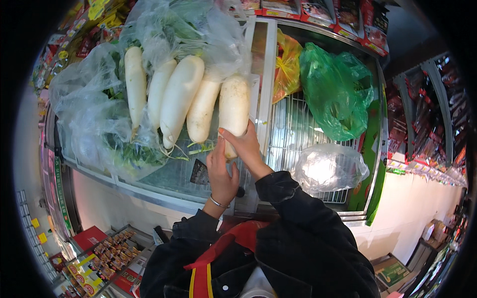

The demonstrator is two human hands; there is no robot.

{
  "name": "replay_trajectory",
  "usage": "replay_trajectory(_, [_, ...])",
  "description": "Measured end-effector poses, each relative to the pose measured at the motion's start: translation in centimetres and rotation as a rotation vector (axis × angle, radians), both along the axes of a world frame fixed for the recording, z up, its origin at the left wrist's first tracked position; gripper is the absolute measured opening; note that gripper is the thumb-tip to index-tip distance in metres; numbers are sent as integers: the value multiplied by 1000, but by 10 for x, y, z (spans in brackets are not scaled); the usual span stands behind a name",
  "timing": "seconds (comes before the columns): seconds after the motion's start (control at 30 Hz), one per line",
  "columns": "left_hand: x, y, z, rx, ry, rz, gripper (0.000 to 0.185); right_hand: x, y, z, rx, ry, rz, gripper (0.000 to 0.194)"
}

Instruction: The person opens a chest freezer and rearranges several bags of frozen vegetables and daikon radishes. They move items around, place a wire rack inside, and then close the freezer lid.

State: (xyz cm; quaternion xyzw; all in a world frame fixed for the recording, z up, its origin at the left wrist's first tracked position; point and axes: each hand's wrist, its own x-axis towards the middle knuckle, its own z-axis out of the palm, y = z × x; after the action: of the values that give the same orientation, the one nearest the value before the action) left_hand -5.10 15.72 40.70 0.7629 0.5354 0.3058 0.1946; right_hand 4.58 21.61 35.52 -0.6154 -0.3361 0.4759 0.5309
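Several white radishes lie in a row on the glass lid of a chest freezer. My right hand (248, 147) rests on the lower part of the rightmost white radish (234, 104), its thumb across the front. My left hand (223, 173) touches that radish's lower end with its fingertips. Just left of it lies another radish (203, 111), then a large smooth one (182, 97), a partly covered one (158, 93) and a slimmer one (135, 82). A dark flat blade-like piece (200, 172) lies beside my left hand.
Clear plastic bags with leafy greens (100, 130) surround the radishes at left and above. In the freezer's wire-basket side at right sit a green plastic bag (333, 91), a yellow-orange bag (287, 67) and a clear bag (329, 167). Packaged goods (316, 13) line the back edge.
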Motion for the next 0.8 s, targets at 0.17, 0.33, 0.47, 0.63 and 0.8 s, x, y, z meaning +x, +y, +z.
replay_trajectory(0.17, [11,-11,26,4,-140,-81,41,41,-24,19,-142,386,138,51])
replay_trajectory(0.33, [41,-29,14,69,-715,-36,34,142,-135,59,-224,475,305,61])
replay_trajectory(0.47, [82,-50,-44,-490,-382,-335,59,235,-237,80,-497,451,190,67])
replay_trajectory(0.63, [173,-112,-133,-641,19,-549,104,291,-323,83,-855,458,-157,68])
replay_trajectory(0.8, [213,-129,-186,-775,-39,-380,106,310,-347,77,-969,505,-349,68])
